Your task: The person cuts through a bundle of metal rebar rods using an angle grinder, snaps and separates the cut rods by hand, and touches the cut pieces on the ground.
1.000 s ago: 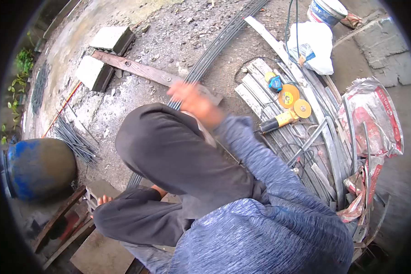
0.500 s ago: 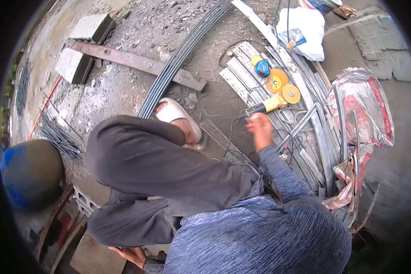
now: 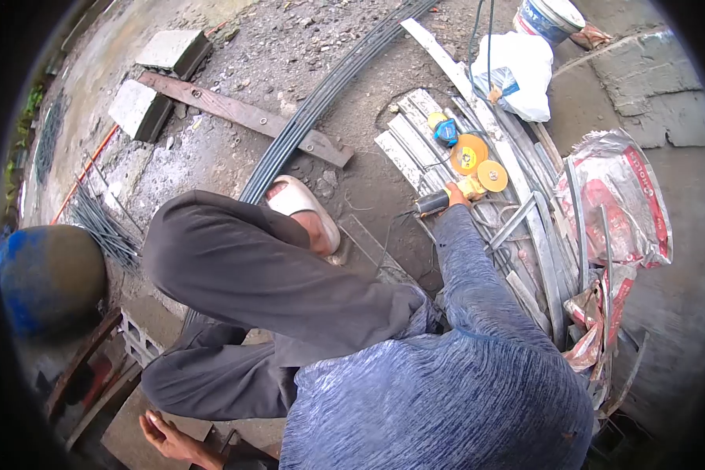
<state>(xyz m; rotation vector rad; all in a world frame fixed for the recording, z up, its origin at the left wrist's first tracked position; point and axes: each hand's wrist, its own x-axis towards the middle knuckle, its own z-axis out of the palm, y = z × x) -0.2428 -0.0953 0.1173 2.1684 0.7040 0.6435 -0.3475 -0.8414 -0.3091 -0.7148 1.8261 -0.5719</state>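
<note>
From my remote station I record the right hand (image 3: 456, 196) closed round the grinder (image 3: 471, 187), near where its black grip meets the yellow body; the hold is judged firm, though the undersides of the fingers are hidden; the left hand (image 3: 168, 439) is open beside the slab (image 3: 125, 442), fingers apart and nothing seen in the palm; the hands are well apart from each other. The grinder lies low over the pale strips (image 3: 401, 153), its yellow disc (image 3: 492, 176) at the far end of the body; an orange disc (image 3: 468, 154) lies beside it; a blue tape measure (image 3: 446, 133) sits just beyond. As to progress, I judge the work to be at the handling of the tool: contact with the grinder is made; lifting it clear of the strips is not done; neither disc touches the rods (image 3: 296, 128), which run in a long curved bundle across the plank (image 3: 243, 112) and past the sandal (image 3: 294, 196). Shorter rods lie in a loose heap (image 3: 106, 231) on the other side of the legs; whether they were cut from the bundle I cannot tell. Two blocks (image 3: 168, 53) stand by the plank's far end; a plastic bag (image 3: 525, 66), a bucket (image 3: 542, 22) and a torn sack (image 3: 619, 196) lie around the strips; whether the grinder is running I cannot tell.
</note>
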